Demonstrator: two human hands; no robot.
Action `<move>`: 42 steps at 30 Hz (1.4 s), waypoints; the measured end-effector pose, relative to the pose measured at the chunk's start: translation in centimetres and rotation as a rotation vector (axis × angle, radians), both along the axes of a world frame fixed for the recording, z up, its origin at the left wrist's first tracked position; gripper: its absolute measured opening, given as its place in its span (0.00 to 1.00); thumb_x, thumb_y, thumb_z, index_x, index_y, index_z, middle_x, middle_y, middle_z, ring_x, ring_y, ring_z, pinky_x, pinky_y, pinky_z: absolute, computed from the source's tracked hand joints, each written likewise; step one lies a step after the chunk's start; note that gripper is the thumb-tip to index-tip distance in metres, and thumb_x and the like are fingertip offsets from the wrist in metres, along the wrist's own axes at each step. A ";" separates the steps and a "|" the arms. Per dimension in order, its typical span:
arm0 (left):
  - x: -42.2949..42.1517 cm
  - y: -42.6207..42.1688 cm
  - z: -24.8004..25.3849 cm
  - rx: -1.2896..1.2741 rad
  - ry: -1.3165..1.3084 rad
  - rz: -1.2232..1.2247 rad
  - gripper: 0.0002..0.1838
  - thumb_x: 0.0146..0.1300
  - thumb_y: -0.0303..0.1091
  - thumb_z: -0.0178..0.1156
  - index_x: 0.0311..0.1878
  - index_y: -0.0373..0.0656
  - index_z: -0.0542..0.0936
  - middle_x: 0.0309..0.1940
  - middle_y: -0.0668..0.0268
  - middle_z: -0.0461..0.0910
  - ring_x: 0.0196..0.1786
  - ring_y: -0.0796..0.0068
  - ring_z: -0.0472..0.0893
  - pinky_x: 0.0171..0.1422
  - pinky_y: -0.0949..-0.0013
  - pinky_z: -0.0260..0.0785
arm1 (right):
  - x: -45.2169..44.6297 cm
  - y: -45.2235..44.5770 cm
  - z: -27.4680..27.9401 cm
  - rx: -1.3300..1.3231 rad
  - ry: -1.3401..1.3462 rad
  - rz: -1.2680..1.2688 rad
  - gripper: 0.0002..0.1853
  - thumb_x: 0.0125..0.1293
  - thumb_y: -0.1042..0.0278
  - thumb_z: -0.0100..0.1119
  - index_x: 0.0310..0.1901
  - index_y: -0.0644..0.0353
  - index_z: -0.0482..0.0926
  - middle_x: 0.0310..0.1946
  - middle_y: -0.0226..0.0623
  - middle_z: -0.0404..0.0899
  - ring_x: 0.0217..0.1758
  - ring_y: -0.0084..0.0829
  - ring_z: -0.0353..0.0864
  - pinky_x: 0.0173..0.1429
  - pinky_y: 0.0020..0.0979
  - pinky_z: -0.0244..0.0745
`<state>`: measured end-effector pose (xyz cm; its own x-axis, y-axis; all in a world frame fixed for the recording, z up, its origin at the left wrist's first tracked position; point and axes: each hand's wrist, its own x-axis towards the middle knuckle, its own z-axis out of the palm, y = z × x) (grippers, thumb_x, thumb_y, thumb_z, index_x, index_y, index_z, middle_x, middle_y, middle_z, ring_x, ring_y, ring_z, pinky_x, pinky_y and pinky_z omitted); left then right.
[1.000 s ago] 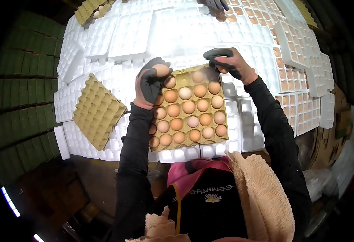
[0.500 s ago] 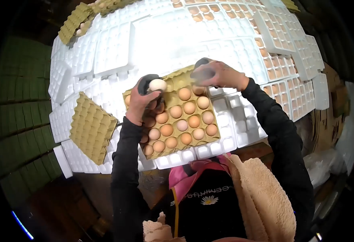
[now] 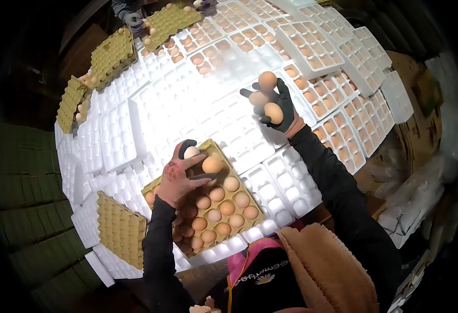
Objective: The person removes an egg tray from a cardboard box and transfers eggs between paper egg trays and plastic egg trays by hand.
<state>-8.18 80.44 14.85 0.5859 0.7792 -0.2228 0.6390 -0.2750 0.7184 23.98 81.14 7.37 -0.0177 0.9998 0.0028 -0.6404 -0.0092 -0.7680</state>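
Observation:
My left hand (image 3: 179, 175), in a glove with dark fingertips, is over the far part of a pulp egg tray (image 3: 221, 153). Its fingers curl around a pale egg (image 3: 191, 152) and a brown egg (image 3: 212, 165). Several eggs sit in the tray's near cups, some hidden under my left hand and forearm. Beyond the tray to the right, my right hand (image 3: 284, 107) is raised palm up over the white foam trays (image 3: 229, 120). Three brown eggs (image 3: 273, 112) rest in its gloved fingers.
An upturned pulp tray (image 3: 119, 229) lies at the left. White foam trays with eggs (image 3: 338, 143) stand at the right, some stacked. At the far left are more pulp trays (image 3: 111, 57). Another person's gloved hand (image 3: 134, 22) is beside a far pulp tray (image 3: 174, 23).
My right hand has moved off the pulp tray, out over the foam trays, and its three eggs now show. My left hand stays over the tray. The view has shifted, revealing another person's hands.

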 end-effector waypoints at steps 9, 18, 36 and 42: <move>18.9 21.9 -10.6 0.277 -0.071 -0.413 0.33 0.42 0.42 0.76 0.56 0.54 0.81 0.54 0.58 0.77 0.51 0.59 0.80 0.57 0.61 0.71 | 14.4 13.1 -7.4 0.143 -1.887 -0.259 0.30 0.53 0.45 0.68 0.57 0.45 0.77 0.49 0.42 0.81 0.52 0.39 0.81 0.53 0.35 0.76; 25.5 29.5 -13.6 0.146 -0.150 -0.349 0.15 0.60 0.35 0.60 0.50 0.47 0.84 0.54 0.57 0.79 0.52 0.60 0.80 0.58 0.66 0.71 | 15.1 22.0 -10.4 0.333 -1.607 -0.602 0.25 0.65 0.61 0.56 0.64 0.47 0.68 0.52 0.44 0.76 0.50 0.46 0.79 0.52 0.44 0.73; -13.8 -1.4 -2.1 0.213 0.105 0.511 0.28 0.55 0.34 0.68 0.61 0.44 0.77 0.55 0.58 0.80 0.55 0.67 0.79 0.60 0.66 0.71 | -7.3 6.5 0.9 0.310 -0.925 0.168 0.20 0.63 0.74 0.59 0.57 0.65 0.76 0.48 0.43 0.83 0.49 0.34 0.83 0.55 0.29 0.74; -17.4 -3.3 -8.3 0.430 0.375 0.052 0.36 0.52 0.46 0.69 0.65 0.47 0.72 0.56 0.57 0.79 0.66 0.58 0.72 0.75 0.61 0.56 | -25.8 -0.1 -0.2 1.112 -1.705 0.439 0.29 0.52 0.53 0.68 0.54 0.57 0.75 0.43 0.39 0.82 0.54 0.37 0.76 0.60 0.37 0.68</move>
<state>-25.57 77.15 6.52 0.4863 0.8714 -0.0645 0.8492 -0.4540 0.2699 -1.84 81.01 7.20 -0.8355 0.5151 0.1915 0.4687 0.8498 -0.2412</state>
